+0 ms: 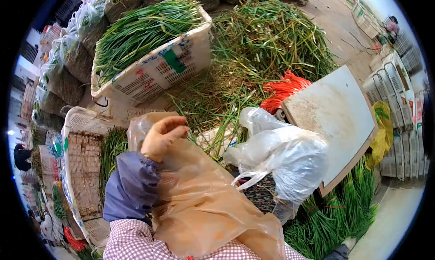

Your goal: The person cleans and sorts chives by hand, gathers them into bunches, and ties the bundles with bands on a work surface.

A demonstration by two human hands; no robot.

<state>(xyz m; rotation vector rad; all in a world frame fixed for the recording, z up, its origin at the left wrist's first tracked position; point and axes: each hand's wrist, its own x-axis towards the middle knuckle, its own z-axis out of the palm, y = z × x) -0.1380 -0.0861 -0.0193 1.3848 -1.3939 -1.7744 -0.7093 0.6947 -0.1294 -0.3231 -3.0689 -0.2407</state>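
Note:
My left hand (pixel 159 138) is raised over the tan plastic apron (pixel 195 187) on my lap. Its fingers are loosely bent, with a gap to the thumb, and it holds nothing visible. A purple sleeve cover (pixel 129 185) wraps that forearm. My right hand does not show. Right of the apron lies a bunched clear plastic bag (pixel 297 162). Behind it stands a board-topped stand (pixel 335 119), its pale surface smeared with dirt. Red ties (pixel 283 91) lie in a pile by the board's far left edge.
A white crate (pixel 149 74) of long green stalks stands ahead left; another crate (pixel 84 169) is at my left. Loose stalks and trimmings (pixel 272 38) form a heap ahead. Tied green bundles (pixel 331 214) lie lower right. Stacked crates (pixel 394 97) and a yellow bag (pixel 381 133) stand at right.

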